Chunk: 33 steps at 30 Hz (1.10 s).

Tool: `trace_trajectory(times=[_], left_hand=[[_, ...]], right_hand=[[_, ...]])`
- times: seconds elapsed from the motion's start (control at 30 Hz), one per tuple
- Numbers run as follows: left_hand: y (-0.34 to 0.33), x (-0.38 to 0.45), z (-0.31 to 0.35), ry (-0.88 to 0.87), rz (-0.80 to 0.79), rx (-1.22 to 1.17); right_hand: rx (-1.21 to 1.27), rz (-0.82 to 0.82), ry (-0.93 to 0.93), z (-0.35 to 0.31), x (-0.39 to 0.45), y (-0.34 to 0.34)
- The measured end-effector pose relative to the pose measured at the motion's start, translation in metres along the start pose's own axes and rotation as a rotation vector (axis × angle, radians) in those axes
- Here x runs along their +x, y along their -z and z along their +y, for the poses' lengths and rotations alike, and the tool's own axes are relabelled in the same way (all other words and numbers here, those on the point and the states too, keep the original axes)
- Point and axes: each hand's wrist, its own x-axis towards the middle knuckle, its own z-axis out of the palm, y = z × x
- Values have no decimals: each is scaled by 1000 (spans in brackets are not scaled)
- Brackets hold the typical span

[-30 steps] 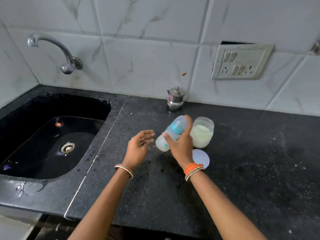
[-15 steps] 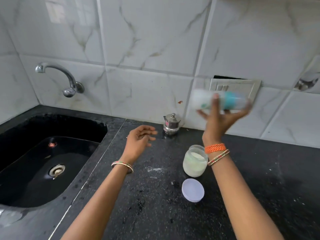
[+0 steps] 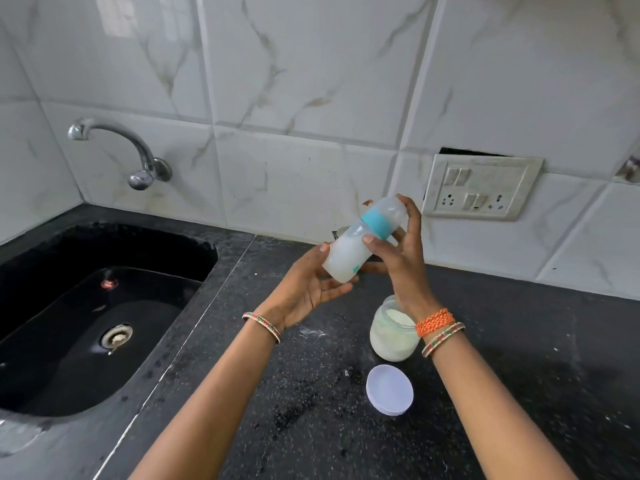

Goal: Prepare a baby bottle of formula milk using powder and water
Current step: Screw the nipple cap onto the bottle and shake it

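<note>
Black speckled stone counter (image 3: 311, 431), glossy marbled tiles (image 3: 311, 81) behind. Mid-frame, gripping the tilted plastic baby bottle (image 3: 356, 249) at its teal collar with the right hand (image 3: 401, 265), likely to mix the milky contents; steadying its base with the flat, relaxed left hand (image 3: 304, 292). Below: open round glass jar (image 3: 391, 341), smooth lid (image 3: 389, 389) alongside.

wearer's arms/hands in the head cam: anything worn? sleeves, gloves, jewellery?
No sleeves or gloves in view; both forearms are uncovered. The left hand has one thin bangle at the wrist, patterned in red, green and gold. The right hand has an orange braided band at the wrist and, on its elbow side, a matching patterned bangle. No cables or markings.
</note>
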Motion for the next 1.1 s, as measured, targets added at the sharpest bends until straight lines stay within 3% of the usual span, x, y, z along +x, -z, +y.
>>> trace_trajectory(times=[0.2,0.3,0.4,0.47,0.57,0.6,0.63,0.73,0.77,0.9,0.93,1.0,1.03,1.1], left_hand=[[6,-3,-4,-112,3,-57],[0,-7,-7,-159,24,46],[1,-10,-16,-181,41,251],[9,-12,-18,-152,6,379],[30,-18,-16,-116,69,373],[35,-18,-15,-112,116,357],[40,-17,-13,-110,160,355],[42,-10,-5,-131,209,346],[39,-7,-3,-144,213,336],[30,-1,2,-195,217,271],[29,-1,2,-190,207,278],[27,0,4,-178,194,301],[26,0,6,-176,193,293],[26,0,7,-183,191,247]], right_hand=[[-168,-21,28,-6,7,-9],[-358,-6,138,0,6,-14],[-454,-35,126,-8,14,-13],[-267,92,91,-23,24,-4],[455,601,115,-56,36,8],[540,692,187,-60,37,9],[500,693,221,-63,35,5],[4,266,227,-54,16,-10],[-58,232,267,-49,14,-11],[313,562,471,-53,6,-21],[221,487,482,-51,3,-23],[-134,185,442,-40,-3,-23],[-195,146,432,-39,-7,-22],[-1,341,464,-41,-8,-25]])
